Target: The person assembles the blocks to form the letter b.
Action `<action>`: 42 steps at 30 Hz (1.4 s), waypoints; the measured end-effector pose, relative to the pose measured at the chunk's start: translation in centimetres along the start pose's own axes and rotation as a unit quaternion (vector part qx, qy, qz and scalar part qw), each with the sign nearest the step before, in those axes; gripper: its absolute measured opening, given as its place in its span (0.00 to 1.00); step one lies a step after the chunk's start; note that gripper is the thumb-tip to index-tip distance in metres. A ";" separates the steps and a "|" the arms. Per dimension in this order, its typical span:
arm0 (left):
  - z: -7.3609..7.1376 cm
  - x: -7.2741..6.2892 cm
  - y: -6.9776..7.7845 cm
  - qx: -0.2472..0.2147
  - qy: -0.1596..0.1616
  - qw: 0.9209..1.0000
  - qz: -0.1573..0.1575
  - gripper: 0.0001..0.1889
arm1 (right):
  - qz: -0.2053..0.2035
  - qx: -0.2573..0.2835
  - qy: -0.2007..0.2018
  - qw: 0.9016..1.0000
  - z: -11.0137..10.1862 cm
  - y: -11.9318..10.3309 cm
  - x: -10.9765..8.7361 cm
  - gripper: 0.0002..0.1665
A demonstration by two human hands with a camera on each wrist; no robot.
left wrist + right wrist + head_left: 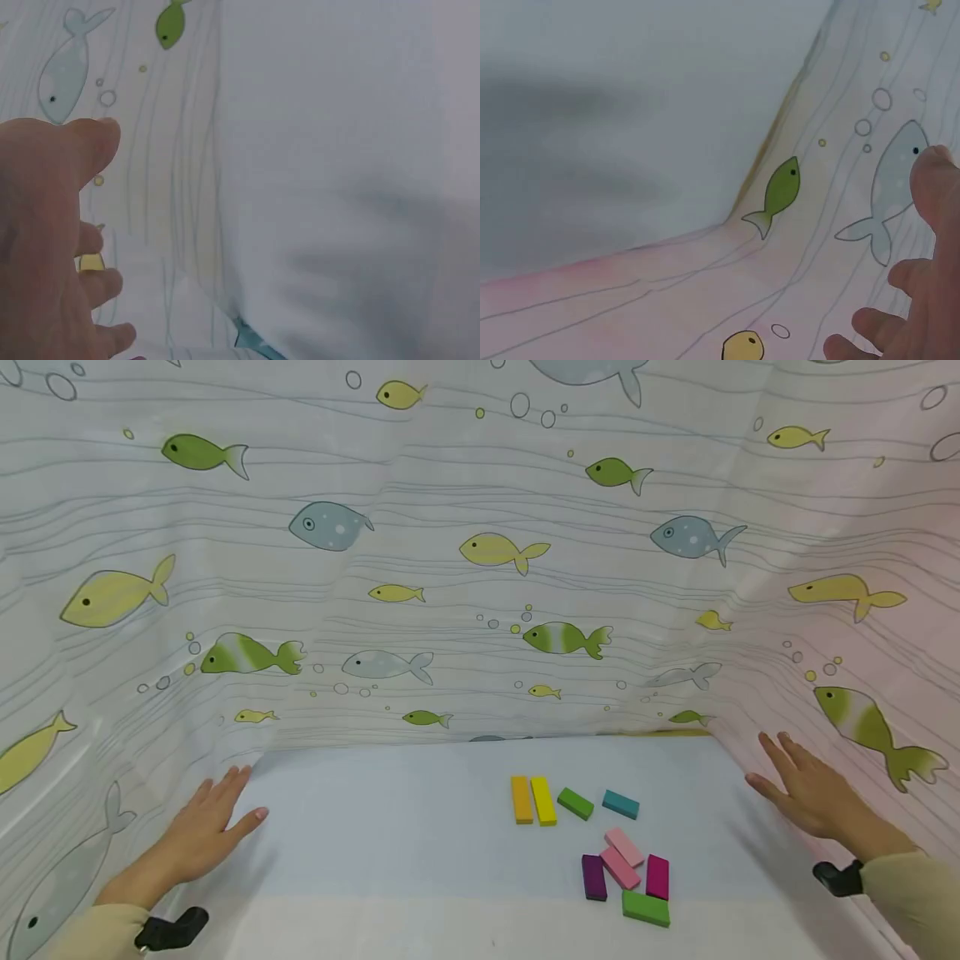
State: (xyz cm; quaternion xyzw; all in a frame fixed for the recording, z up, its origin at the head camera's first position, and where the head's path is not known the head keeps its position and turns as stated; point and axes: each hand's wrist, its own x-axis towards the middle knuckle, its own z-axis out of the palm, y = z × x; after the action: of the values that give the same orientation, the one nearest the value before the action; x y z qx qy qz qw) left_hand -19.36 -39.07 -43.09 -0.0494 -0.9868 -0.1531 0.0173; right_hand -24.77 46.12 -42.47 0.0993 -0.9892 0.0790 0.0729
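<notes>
My left hand (202, 833) is at the left side of the white table (375, 827), fingers spread and holding nothing. On the far right, my right hand (813, 789) is likewise spread with nothing in it. Between them, nearer the right hand, lie several coloured blocks. An orange block (522, 800) and a yellow block (543, 801) stand side by side, then a green block (575, 803) and a teal block (621, 804). Closer to me, two pink blocks (620, 867) touch, between a purple block (594, 877) and a magenta block (657, 877); another green block (646, 908) lies below.
A fish-patterned curtain (442, 627) surrounds the back and both sides of the table. Each hand's shadow falls on the tabletop. Dark straps (172, 930) sit at the wrists over light sleeves (911, 893).
</notes>
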 end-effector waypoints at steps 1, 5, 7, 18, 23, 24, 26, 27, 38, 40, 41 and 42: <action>0.3 0.0 0.2 -0.003 -0.001 1.000 0.003 0.48 | -0.002 0.002 0.000 1.000 0.3 -0.1 0.1 0.53; 2.0 0.0 2.2 -0.021 -0.003 0.999 0.028 0.46 | -0.004 0.019 -0.005 1.000 1.1 -0.9 0.5 0.52; 3.2 0.1 4.0 -0.027 -0.003 0.998 0.047 0.44 | -0.004 0.029 -0.006 1.000 1.5 -1.5 0.7 0.51; 11.2 1.5 17.0 -0.071 -0.014 0.984 0.160 0.30 | -0.046 0.044 -0.022 0.998 5.7 -6.9 2.2 0.47; 14.3 1.6 23.2 -0.098 -0.059 0.969 0.217 0.27 | -0.086 0.060 -0.031 0.994 7.6 -10.0 2.4 0.40; 14.8 1.5 24.4 -0.103 -0.073 0.966 0.226 0.27 | -0.096 0.070 -0.036 0.992 7.8 -10.6 2.3 0.39; 15.9 1.4 26.6 -0.106 -0.096 0.961 0.236 0.27 | -0.113 0.095 -0.051 0.988 7.9 -11.7 2.2 0.38; 16.5 1.3 27.7 -0.101 -0.102 0.960 0.242 0.27 | -0.120 0.109 -0.060 0.985 7.9 -12.2 2.2 0.38; 20.5 1.9 35.4 -0.077 -0.133 0.962 0.226 0.35 | -0.172 0.220 -0.222 0.934 8.5 -15.1 1.5 0.34; 20.9 2.3 35.9 -0.092 -0.136 0.960 0.225 0.36 | -0.167 0.220 -0.234 0.932 8.7 -15.1 1.3 0.33; 21.0 2.6 36.1 -0.101 -0.140 0.960 0.222 0.36 | -0.166 0.219 -0.235 0.933 8.8 -15.1 1.2 0.32; 21.2 2.8 36.3 -0.109 -0.143 0.959 0.218 0.36 | -0.164 0.215 -0.233 0.934 8.9 -15.1 1.2 0.32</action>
State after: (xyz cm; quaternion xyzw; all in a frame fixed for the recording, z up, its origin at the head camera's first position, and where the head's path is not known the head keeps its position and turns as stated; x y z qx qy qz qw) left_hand -18.85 2.03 -52.23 -0.2864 -0.9216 -0.2435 -0.0970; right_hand -23.92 29.73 -48.86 0.2890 -0.9078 0.2518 -0.1705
